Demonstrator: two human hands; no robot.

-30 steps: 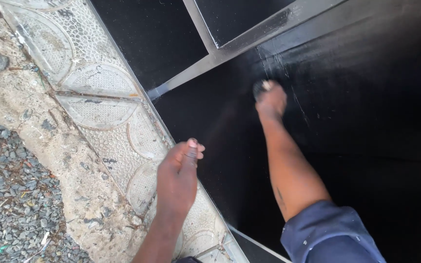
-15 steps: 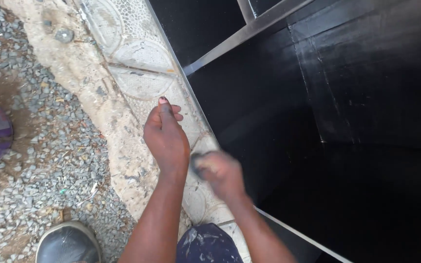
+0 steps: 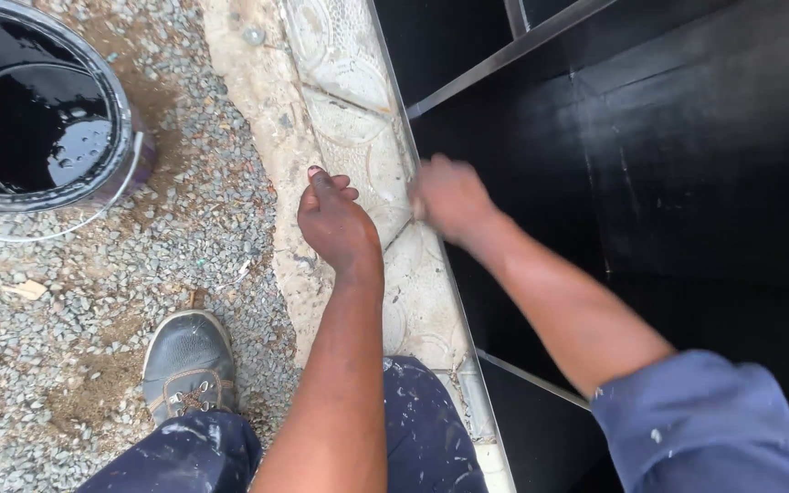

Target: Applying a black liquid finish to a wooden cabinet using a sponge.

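While the person crouched at the edge of the black panel (image 3: 687, 164), the right hand (image 3: 449, 196) hung blurred just above the panel's near edge, where that edge met the patterned curb (image 3: 349, 82). The fingers looked curled together, but whether they closed on anything I could not tell; the blur hid it. The left hand (image 3: 335, 224) rested on the curb just beside, its fingers bunched and pointing away from the body, nothing visible in them. The panel lay to the right of both hands, so the right hand was the nearer of the two, and the painted face spread away from its fingers to the right and ahead. The panel's near edge ran along the curb, slanting away from the person, and a pale metal bar (image 3: 504, 55) crossed it higher up, with a second thin one (image 3: 531, 379) lower down by the right forearm. The black surface looked glossy, with faint streaks in places. Left of the curb the ground was loose grey gravel (image 3: 184, 183). An open can (image 3: 38, 110) of black liquid stood on it, well apart from the left hand, and a worn grey shoe (image 3: 189, 361) sat on the stones near the knee of paint-flecked blue trousers (image 3: 413, 429).
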